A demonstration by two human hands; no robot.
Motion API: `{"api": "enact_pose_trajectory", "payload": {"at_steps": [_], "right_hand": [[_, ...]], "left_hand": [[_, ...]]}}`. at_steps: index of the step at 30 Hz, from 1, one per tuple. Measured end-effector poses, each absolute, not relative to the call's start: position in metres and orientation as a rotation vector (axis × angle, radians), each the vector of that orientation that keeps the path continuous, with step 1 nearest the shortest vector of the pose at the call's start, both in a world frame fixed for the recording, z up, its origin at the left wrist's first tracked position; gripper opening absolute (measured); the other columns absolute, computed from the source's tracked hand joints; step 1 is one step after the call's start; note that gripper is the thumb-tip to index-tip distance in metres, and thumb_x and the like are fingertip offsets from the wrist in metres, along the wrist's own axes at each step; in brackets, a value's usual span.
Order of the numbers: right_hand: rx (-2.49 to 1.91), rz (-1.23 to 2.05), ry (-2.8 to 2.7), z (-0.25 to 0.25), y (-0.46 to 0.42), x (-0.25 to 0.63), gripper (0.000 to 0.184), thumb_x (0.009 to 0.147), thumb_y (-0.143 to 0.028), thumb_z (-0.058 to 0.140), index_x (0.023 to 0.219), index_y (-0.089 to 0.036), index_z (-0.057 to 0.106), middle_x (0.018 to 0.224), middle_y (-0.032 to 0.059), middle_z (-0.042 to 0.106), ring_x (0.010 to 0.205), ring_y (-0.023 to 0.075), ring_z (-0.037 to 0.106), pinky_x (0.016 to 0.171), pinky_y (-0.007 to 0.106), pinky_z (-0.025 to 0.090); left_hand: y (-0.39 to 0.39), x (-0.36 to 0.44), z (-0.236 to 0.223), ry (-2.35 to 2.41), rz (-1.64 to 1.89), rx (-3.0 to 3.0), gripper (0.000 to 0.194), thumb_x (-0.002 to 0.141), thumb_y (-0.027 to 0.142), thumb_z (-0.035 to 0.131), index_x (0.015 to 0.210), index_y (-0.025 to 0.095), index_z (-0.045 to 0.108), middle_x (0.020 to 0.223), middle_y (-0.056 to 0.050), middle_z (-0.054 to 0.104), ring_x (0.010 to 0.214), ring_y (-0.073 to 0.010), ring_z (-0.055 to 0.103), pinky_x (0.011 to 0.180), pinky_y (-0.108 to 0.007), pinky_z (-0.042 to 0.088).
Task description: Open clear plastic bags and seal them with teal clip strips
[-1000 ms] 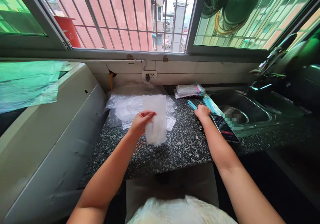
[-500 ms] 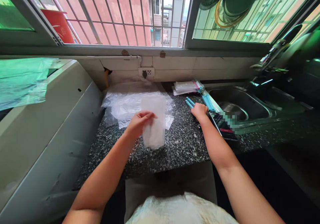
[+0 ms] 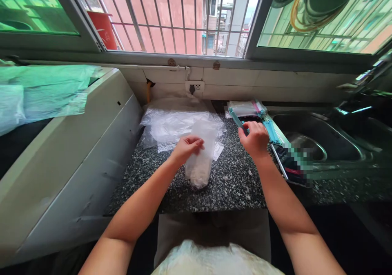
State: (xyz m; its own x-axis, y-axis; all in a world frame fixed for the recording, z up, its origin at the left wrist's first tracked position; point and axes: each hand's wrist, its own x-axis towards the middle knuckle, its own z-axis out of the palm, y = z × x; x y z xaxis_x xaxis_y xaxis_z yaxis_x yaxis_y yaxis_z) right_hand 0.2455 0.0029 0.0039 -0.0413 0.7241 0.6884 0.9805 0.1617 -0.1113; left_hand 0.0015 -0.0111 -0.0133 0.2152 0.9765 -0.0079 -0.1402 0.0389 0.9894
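My left hand [image 3: 186, 148] pinches a clear plastic bag [image 3: 202, 154] upright on the speckled granite counter [image 3: 226, 185]; pale grains fill the bag's bottom. My right hand [image 3: 256, 138] is closed on a light blue sealing clip [image 3: 236, 117] and holds it just above the counter, to the right of the bag. More blue clips [image 3: 271, 130] lie along the sink's left rim, beside that hand.
A heap of clear plastic bags [image 3: 174, 124] lies behind the held bag. A small stack of packets [image 3: 243, 108] sits by the wall. A steel sink [image 3: 321, 142] is at right, a phone [image 3: 289, 164] on its edge. A white appliance [image 3: 61, 144] flanks the left.
My right hand has lifted a blue clip off the counter and moved left toward the bag. My left hand has kept hold of the bag, which has settled lower onto the counter.
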Motion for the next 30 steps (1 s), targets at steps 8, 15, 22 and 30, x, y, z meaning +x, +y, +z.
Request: {"api": "enact_pose_trajectory", "payload": {"at_steps": [8, 15, 22, 30], "right_hand": [[-1.141, -0.523, -1.924, 0.004, -0.021, 0.22, 0.01, 0.084, -0.026, 0.053, 0.081, -0.02, 0.06, 0.077, 0.0052, 0.066, 0.075, 0.0207, 0.055, 0.071, 0.033, 0.043], [-1.004, -0.469, -2.008, -0.003, -0.028, 0.21, 0.008, 0.084, -0.025, 0.056, 0.083, -0.02, 0.062, 0.079, 0.0041, 0.067, 0.075, 0.0185, 0.057, 0.073, 0.031, 0.047], [-0.938, -0.423, -2.028, -0.005, -0.029, 0.206, 0.005, 0.082, -0.022, 0.058, 0.083, -0.021, 0.063, 0.078, 0.0034, 0.067, 0.074, 0.0179, 0.056, 0.072, 0.031, 0.048], [-0.899, -0.376, -2.087, -0.006, -0.03, 0.205, 0.008, 0.082, -0.022, 0.058, 0.086, -0.022, 0.065, 0.077, 0.0034, 0.067, 0.076, 0.0182, 0.055, 0.072, 0.031, 0.048]], "left_hand": [[-0.013, 0.009, -0.019, 0.999, 1.074, 1.092, 0.017, 0.064, 0.029, 0.075, 0.065, 0.014, 0.068, 0.05, -0.001, 0.063, 0.042, -0.0069, 0.049, 0.047, -0.022, 0.04], [-0.014, 0.009, -0.021, 0.946, 1.022, 1.075, 0.02, 0.067, 0.024, 0.072, 0.085, 0.014, 0.071, 0.055, -0.001, 0.065, 0.045, -0.0076, 0.052, 0.05, -0.022, 0.041], [-0.016, 0.012, -0.023, 0.845, 1.026, 1.106, 0.01, 0.058, 0.018, 0.07, 0.067, 0.016, 0.066, 0.066, -0.001, 0.067, 0.051, -0.007, 0.052, 0.054, -0.022, 0.043], [-0.02, 0.013, -0.018, 0.737, 0.884, 1.234, 0.009, 0.062, 0.023, 0.068, 0.067, 0.016, 0.071, 0.066, -0.006, 0.071, 0.059, -0.0134, 0.06, 0.059, -0.027, 0.047]]}}
